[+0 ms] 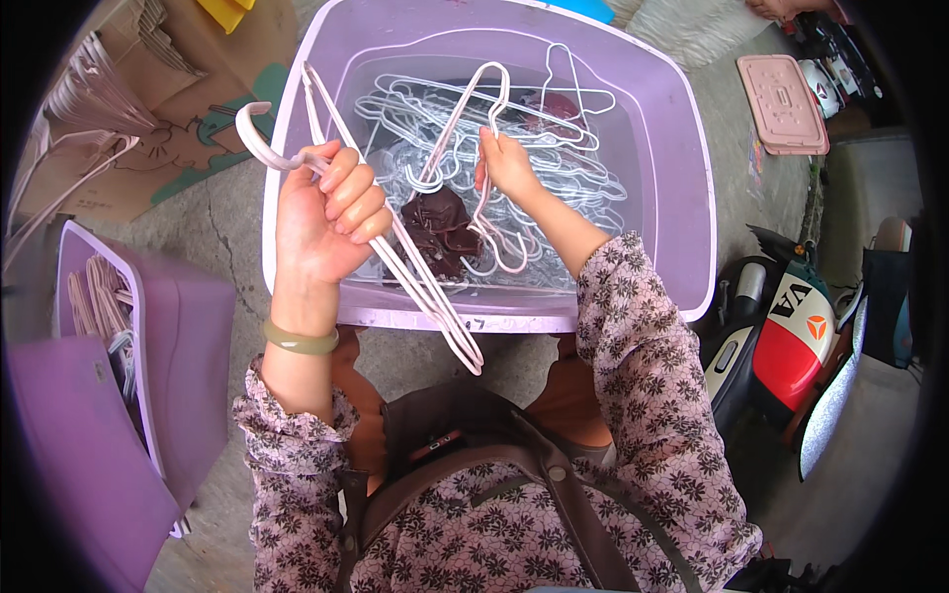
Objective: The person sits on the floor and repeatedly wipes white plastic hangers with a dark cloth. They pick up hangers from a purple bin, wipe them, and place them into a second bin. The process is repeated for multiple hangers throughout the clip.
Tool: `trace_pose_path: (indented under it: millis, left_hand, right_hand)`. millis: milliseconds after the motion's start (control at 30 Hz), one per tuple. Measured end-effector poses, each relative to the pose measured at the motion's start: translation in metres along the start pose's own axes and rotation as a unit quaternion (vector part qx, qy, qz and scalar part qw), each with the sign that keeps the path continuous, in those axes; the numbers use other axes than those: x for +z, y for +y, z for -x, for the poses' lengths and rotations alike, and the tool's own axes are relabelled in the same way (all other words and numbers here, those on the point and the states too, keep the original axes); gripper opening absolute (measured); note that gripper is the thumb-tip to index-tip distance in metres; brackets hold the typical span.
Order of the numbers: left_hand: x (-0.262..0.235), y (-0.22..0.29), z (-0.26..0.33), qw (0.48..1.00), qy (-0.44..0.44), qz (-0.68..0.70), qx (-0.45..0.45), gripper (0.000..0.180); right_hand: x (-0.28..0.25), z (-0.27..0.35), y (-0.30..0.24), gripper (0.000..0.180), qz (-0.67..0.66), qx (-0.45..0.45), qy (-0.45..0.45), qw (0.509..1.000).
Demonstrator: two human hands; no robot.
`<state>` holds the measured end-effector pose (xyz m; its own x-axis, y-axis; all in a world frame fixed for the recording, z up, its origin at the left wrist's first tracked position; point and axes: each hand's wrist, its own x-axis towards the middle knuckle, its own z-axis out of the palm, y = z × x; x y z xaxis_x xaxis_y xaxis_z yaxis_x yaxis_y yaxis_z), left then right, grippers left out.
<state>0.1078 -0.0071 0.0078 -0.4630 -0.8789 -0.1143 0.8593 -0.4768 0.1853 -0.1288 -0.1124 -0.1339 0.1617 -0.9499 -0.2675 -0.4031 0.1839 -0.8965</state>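
Observation:
My left hand is closed round the necks of a small bundle of pale pink-white clothes hangers, their hooks sticking out to the left. The bundle slants over the near left rim of a large purple tub. Inside the tub, my right hand grips another pale hanger by its side. Many white and clear hangers lie tangled beneath it. A dark brown crumpled item sits among them, of a kind I cannot make out.
At the left stands a second purple bin with hangers in it, a purple panel against it. Behind it, more hangers rest by a cardboard box. A red and white scooter and a pink lid are at the right.

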Motion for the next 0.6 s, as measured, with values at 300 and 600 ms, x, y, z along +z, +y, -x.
trace_pose_path:
  millis: [300, 600]
  left_hand:
    - [0.002, 0.005, 0.003, 1.000, 0.014, 0.017, 0.006, 0.041]
    - [0.003, 0.003, 0.011, 0.998, 0.053, 0.014, 0.014, 0.040]
  right_hand:
    - [0.043, -0.090, 0.032, 0.034, -0.172, 0.135, 0.040, 0.975]
    - [0.091, -0.140, 0.004, 0.033, -0.138, 0.184, -0.007, 0.973]
